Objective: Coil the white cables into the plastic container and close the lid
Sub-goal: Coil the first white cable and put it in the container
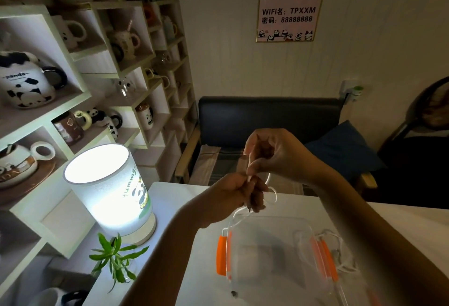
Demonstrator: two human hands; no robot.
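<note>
A clear plastic container (267, 252) with orange clips stands open on the white table (175, 269), low and centre. Above its far rim both hands pinch a thin white cable (271, 194). My left hand (233, 194) grips the cable from below, fingers closed around it. My right hand (274, 155) holds it just above, thumb and fingertips pressed together. Loops of the cable hang down toward the container's far left corner. A second white cable (340, 252) lies loose beside the container's right side, by what looks like the clear lid (347, 288).
A lit cylindrical lamp (109, 191) stands at the table's left edge, with a small green plant (116, 257) in front of it. Shelves of panda mugs (73, 74) fill the left wall. A dark sofa (267, 121) sits beyond the table.
</note>
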